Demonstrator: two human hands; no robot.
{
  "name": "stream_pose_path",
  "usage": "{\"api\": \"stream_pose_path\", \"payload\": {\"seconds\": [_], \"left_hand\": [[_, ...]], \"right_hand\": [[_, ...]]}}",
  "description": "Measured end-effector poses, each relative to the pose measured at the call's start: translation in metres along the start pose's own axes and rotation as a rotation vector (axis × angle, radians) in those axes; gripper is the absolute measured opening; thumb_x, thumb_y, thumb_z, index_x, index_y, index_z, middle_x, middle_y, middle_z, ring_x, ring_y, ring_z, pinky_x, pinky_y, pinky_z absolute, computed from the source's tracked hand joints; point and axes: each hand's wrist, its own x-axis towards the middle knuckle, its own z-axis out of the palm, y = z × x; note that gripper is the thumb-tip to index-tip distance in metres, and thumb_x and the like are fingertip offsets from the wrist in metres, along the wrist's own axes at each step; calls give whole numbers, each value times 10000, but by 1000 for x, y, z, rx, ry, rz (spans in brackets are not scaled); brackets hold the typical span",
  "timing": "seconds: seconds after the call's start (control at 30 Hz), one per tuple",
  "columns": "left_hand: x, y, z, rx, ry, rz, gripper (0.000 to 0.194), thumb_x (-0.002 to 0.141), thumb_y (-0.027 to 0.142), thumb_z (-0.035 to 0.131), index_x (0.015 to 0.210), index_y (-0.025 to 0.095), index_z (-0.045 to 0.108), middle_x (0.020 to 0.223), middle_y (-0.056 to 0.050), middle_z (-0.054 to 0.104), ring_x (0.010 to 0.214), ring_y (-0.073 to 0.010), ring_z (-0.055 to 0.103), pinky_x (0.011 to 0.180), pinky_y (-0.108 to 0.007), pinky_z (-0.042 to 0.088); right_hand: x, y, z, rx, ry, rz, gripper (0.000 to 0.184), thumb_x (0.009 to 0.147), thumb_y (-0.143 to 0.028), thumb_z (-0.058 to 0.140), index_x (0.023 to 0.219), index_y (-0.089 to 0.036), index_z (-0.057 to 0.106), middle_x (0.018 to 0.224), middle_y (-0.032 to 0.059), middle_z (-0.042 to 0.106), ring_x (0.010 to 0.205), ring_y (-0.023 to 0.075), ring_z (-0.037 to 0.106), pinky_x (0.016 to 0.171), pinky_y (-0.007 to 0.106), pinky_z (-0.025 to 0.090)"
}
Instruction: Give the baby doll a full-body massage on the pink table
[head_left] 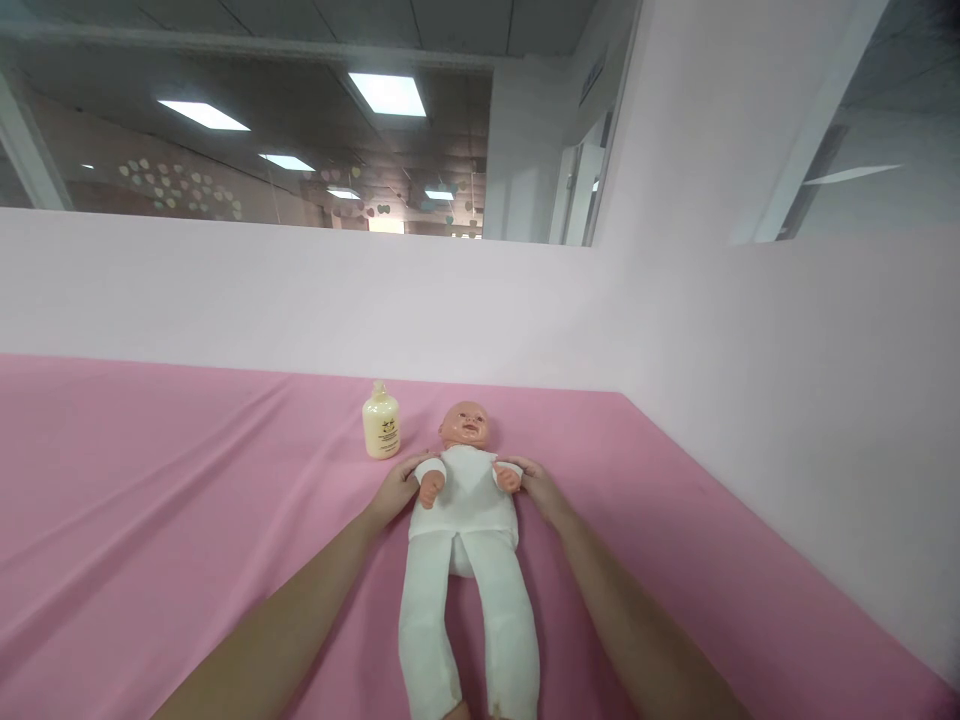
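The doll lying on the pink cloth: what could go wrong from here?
The left hand, at the doll's arm, might knock the pale yellow bottle standing just beyond it. If the doll is dragged, the pink cloth, creased on the left, could bunch up.

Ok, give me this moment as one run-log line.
doll: on its back on pink cloth | left hand: at one sleeve | right hand: at the other sleeve | pale yellow bottle: upright, just beyond left hand
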Motion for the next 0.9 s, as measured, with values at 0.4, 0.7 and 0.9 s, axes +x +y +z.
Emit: {"api": "stream_pose_path", "payload": {"seconds": [0.4,0.7,0.9], "left_hand": [[-2,8,4,118,98,86,426,818,426,609,1157,169,614,1166,-88,666,1129,-278,579,959,-356,442],[1,9,2,184,156,11,434,805,596,581,877,173,638,861,-51,681,813,-236,596,750,-312,441],[8,-3,-3,223,147,-115,476,752,642,604,681,172,605,639,-17,598,608,-183,515,619,-288,385]], "right_hand": [[2,5,9,-190,209,-113,457,845,-514,569,1190,-216,604,1171,62,675,1119,247,595,948,340,448],[4,2,12,-252,269,-83,465,817,-585,558,1040,-188,653,1005,68,707,911,240,632,795,316,468],[9,2,9,-434,331,18,445,783,-610,510,666,-186,574,605,-2,571,591,154,495,571,266,343]]}}
